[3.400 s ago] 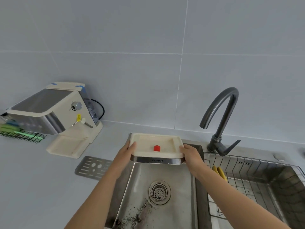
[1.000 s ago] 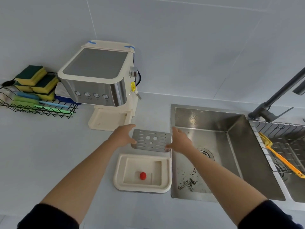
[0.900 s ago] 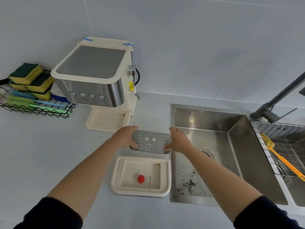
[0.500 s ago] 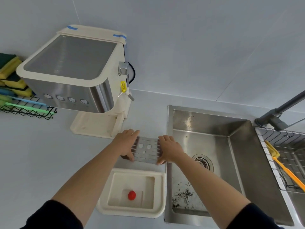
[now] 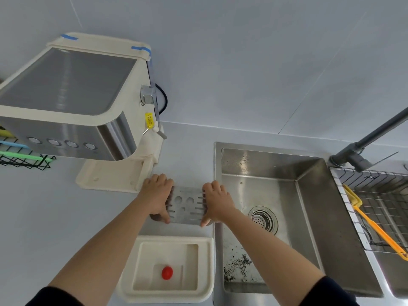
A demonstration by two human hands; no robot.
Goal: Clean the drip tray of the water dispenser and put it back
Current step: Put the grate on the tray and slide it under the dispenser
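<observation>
Head view: metal grate between hands.

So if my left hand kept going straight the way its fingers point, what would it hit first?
Probably the cream base of the water dispenser; the left hand holding the metal grate points toward its near corner, though depth is unclear.

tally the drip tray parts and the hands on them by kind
cream drip tray: 1
metal grate: 1
red float: 1
hands, left hand and right hand, both on the grate: 2
total: 5
</observation>
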